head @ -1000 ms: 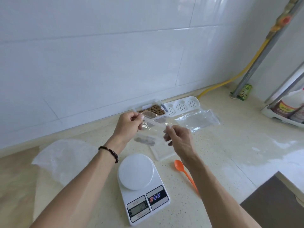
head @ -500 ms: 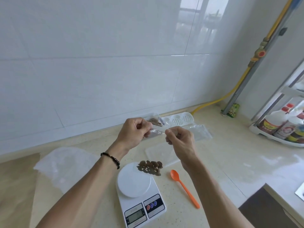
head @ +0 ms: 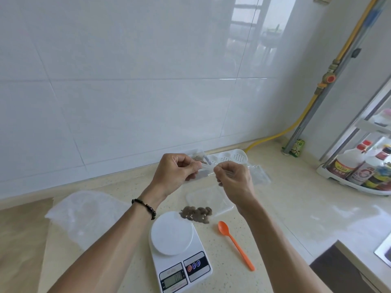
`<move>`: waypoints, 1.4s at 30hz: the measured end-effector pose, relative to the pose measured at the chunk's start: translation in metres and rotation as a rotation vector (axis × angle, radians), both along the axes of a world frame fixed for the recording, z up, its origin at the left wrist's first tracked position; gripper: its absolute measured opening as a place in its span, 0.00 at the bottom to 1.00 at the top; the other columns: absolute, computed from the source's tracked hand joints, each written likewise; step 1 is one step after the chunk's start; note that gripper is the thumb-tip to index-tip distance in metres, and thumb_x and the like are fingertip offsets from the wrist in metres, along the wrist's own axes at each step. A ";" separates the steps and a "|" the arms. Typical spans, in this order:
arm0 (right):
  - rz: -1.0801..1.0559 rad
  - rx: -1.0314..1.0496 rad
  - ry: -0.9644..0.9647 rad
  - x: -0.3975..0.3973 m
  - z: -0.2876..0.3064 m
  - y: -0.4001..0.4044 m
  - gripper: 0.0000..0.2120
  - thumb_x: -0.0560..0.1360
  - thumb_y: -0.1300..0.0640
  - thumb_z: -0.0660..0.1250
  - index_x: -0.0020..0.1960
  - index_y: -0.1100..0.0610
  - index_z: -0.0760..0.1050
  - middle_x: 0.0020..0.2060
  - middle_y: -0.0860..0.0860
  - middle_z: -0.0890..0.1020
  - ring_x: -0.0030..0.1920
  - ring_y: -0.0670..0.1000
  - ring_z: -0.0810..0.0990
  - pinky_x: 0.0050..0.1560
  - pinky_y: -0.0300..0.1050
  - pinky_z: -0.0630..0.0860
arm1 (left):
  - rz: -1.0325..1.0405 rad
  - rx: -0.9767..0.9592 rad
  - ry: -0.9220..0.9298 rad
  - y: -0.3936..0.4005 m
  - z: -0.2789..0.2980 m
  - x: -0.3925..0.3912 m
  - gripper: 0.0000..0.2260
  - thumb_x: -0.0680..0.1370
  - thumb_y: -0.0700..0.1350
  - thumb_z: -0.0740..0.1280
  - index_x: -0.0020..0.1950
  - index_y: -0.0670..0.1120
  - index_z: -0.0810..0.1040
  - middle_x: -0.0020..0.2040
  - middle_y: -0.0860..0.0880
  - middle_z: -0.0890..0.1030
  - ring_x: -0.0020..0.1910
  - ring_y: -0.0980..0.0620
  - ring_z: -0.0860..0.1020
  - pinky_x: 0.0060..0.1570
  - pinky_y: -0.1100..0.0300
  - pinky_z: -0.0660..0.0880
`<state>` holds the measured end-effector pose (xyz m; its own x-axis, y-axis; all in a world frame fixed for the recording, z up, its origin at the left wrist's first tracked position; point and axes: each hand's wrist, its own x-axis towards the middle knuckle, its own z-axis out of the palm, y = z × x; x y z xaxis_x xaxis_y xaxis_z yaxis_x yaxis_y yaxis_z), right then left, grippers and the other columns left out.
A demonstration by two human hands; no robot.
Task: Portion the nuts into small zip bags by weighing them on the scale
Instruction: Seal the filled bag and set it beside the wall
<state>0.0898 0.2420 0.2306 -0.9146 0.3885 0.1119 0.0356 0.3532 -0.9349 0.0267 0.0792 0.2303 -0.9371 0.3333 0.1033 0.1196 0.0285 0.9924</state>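
Head view: speckled beige countertop (head: 296, 208) meets white wall tiles (head: 127, 81). Both hands, left hand (head: 173, 172) and right hand (head: 234, 178), pinch a clear zip bag (head: 208, 173) at 12 o'clock above the scale (head: 175, 248); nuts (head: 196, 214) lie beside its platform at 1 o'clock.

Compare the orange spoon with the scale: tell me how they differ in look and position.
The orange spoon is slim, bright orange, and lies diagonally; the scale is broad, white and boxy, with a round platform and a display. The spoon lies right of the scale, not touching it. Both rest on the counter, untouched by either hand, and the scale's platform is bare.
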 end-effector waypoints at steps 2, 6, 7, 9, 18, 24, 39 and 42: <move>-0.008 -0.018 -0.005 0.001 0.001 0.001 0.08 0.76 0.61 0.70 0.38 0.56 0.80 0.32 0.51 0.80 0.34 0.47 0.77 0.40 0.46 0.78 | 0.012 -0.015 0.011 -0.001 0.000 -0.001 0.07 0.76 0.39 0.71 0.38 0.42 0.83 0.34 0.44 0.83 0.33 0.49 0.80 0.39 0.56 0.79; 0.088 0.004 -0.007 0.006 0.011 0.006 0.04 0.72 0.59 0.75 0.40 0.51 0.83 0.34 0.45 0.82 0.32 0.39 0.77 0.34 0.33 0.73 | -0.030 -0.078 0.075 0.003 0.001 -0.001 0.08 0.76 0.39 0.71 0.37 0.42 0.82 0.33 0.44 0.82 0.31 0.51 0.78 0.38 0.56 0.78; 0.115 0.031 -0.022 0.006 0.013 0.007 0.03 0.72 0.57 0.75 0.41 0.50 0.84 0.35 0.45 0.83 0.34 0.39 0.79 0.36 0.33 0.73 | -0.035 -0.083 0.085 0.006 0.002 0.000 0.08 0.76 0.39 0.71 0.37 0.43 0.82 0.33 0.43 0.82 0.30 0.52 0.78 0.37 0.58 0.78; 0.132 0.073 -0.040 0.002 0.016 0.010 0.03 0.72 0.55 0.76 0.40 0.48 0.84 0.34 0.46 0.83 0.36 0.45 0.78 0.38 0.39 0.73 | -0.049 -0.066 0.082 0.010 0.005 0.001 0.08 0.76 0.38 0.71 0.37 0.42 0.82 0.33 0.43 0.81 0.30 0.52 0.78 0.36 0.60 0.78; 0.097 0.039 -0.022 -0.004 0.012 0.023 0.03 0.72 0.58 0.75 0.41 0.57 0.83 0.32 0.47 0.82 0.32 0.41 0.77 0.35 0.32 0.73 | -0.064 -0.078 0.141 0.018 0.007 -0.007 0.09 0.77 0.39 0.69 0.36 0.45 0.80 0.33 0.42 0.81 0.32 0.51 0.77 0.38 0.56 0.77; 0.092 -0.057 -0.053 -0.003 0.001 0.049 0.09 0.76 0.61 0.71 0.37 0.59 0.79 0.31 0.51 0.78 0.35 0.48 0.74 0.42 0.44 0.74 | -0.107 -0.035 0.000 0.021 0.006 -0.015 0.07 0.78 0.39 0.69 0.40 0.42 0.81 0.34 0.48 0.81 0.33 0.52 0.79 0.36 0.60 0.77; 0.220 -0.081 -0.386 -0.001 -0.061 0.154 0.11 0.75 0.62 0.71 0.57 0.58 0.78 0.48 0.54 0.85 0.48 0.49 0.84 0.52 0.42 0.78 | -0.041 0.121 -0.221 0.133 -0.020 -0.041 0.06 0.77 0.41 0.70 0.40 0.44 0.81 0.32 0.49 0.79 0.31 0.55 0.77 0.38 0.59 0.79; 0.160 -0.126 -0.447 0.000 -0.090 0.193 0.06 0.76 0.64 0.70 0.52 0.63 0.79 0.44 0.53 0.85 0.41 0.49 0.83 0.39 0.38 0.76 | 0.044 0.026 -0.180 0.169 -0.041 -0.050 0.06 0.78 0.40 0.69 0.40 0.43 0.81 0.33 0.48 0.80 0.32 0.55 0.79 0.34 0.63 0.78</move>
